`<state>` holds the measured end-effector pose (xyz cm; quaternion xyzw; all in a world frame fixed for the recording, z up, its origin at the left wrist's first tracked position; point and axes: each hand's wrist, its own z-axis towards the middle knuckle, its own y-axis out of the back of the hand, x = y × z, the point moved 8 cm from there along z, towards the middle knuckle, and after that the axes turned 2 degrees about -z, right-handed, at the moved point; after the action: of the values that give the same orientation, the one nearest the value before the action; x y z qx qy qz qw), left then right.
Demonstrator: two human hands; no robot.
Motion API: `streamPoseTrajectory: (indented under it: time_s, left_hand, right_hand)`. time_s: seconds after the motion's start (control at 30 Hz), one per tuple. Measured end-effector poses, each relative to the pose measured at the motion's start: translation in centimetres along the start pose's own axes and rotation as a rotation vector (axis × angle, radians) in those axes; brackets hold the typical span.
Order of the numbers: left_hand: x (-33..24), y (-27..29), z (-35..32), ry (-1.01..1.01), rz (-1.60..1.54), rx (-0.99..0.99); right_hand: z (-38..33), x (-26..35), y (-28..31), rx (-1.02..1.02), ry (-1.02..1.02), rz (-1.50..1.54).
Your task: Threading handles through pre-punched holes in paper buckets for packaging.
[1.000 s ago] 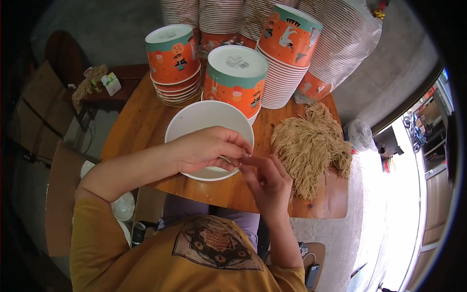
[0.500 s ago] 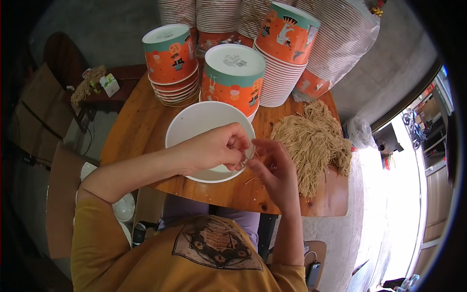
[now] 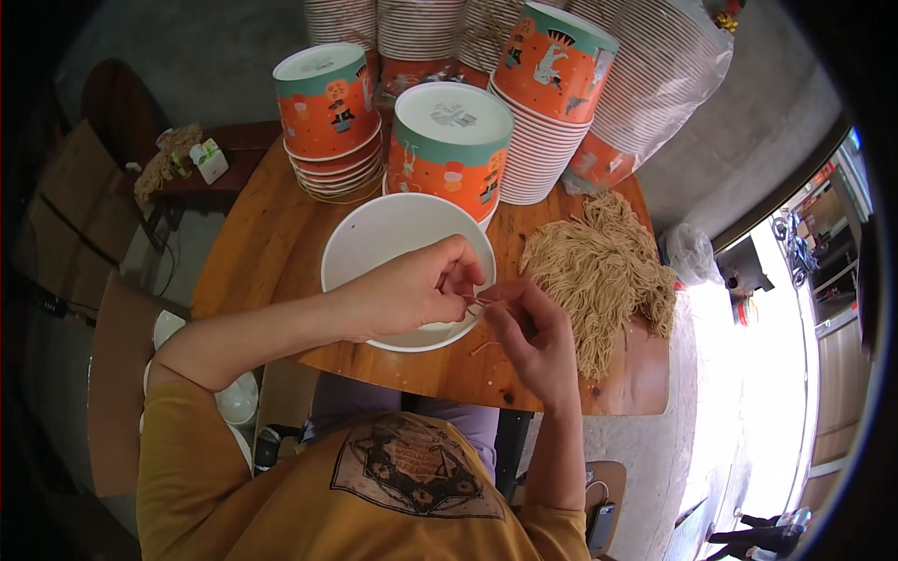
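A white-lined paper bucket (image 3: 374,234) stands at the near edge of the wooden table, its mouth tilted toward me. My left hand (image 3: 412,288) reaches across that mouth, its thumb and fingers pinched on a thin light string (image 3: 478,300) at the bucket's right rim. On the other side, my right hand (image 3: 533,332) pinches the same string between thumb and forefinger. Only a short length of string shows between my fingertips; whether it is fastened to the rim I cannot tell. Right of my right hand lies a heap of tan strings (image 3: 599,271).
Behind the bucket stand upturned orange-and-green buckets: a left stack (image 3: 327,107), a middle one (image 3: 451,150) and a tall right stack (image 3: 552,84). Plastic-wrapped stacks (image 3: 655,75) line the back of the wooden table (image 3: 253,252). A cardboard box (image 3: 126,374) stands low on the left.
My right fingers have moved slightly down, and the string now shows between both hands. The bucket has shifted a little to the right. A dark shape has appeared farther into view at the lower right.
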<state>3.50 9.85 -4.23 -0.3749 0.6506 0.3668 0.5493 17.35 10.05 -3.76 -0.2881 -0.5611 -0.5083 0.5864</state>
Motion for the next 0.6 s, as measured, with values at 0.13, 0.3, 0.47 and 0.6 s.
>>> streamPoseTrajectory:
  time_s: [0.13, 0.3, 0.47, 0.6]
  left_hand:
    - [-0.3, -0.2, 0.0, -0.022, -0.013, 0.004]
    - [-0.4, -0.6, 0.1, -0.010, 0.003, 0.020]
    - [-0.5, -0.5, 0.2, -0.073, 0.079, 0.010]
    - [-0.6, -0.6, 0.3, -0.099, 0.068, 0.017]
  right_hand:
    - [0.1, 1.0, -0.2, -0.020, 0.068, -0.212]
    - [-0.3, 0.3, 1.2, -0.179, 0.098, -0.005]
    - [-0.7, -0.5, 1.5, -0.139, -0.095, -0.022]
    - [-0.6, 1.1, 0.8, -0.043, 0.077, -0.363]
